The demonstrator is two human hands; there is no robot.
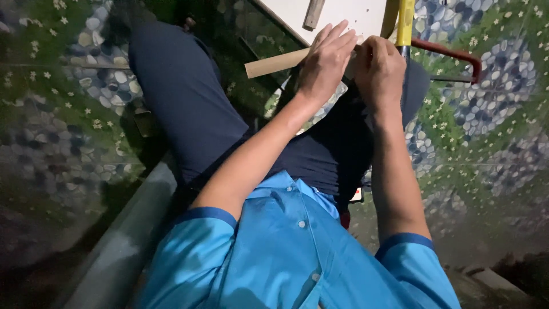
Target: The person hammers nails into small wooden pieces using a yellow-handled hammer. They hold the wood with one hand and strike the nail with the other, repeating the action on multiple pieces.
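The left hand (327, 60) lies flat-fingered on a wooden strip (274, 63); the right hand (377, 68) is curled shut beside it, contents unseen. Both hands work over the knee. The strip looks light, stiff, splintery; best gripped mid-length. A yellow tool (405, 23) stands nearby.

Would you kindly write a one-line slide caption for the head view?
Seated person's left hand and right hand together on a pale wooden strip above a pebble-patterned floor.

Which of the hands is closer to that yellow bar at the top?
Right. The right hand sits just beside the yellow bar, nearly touching it; the left hand lies farther away, on the wooden strip.
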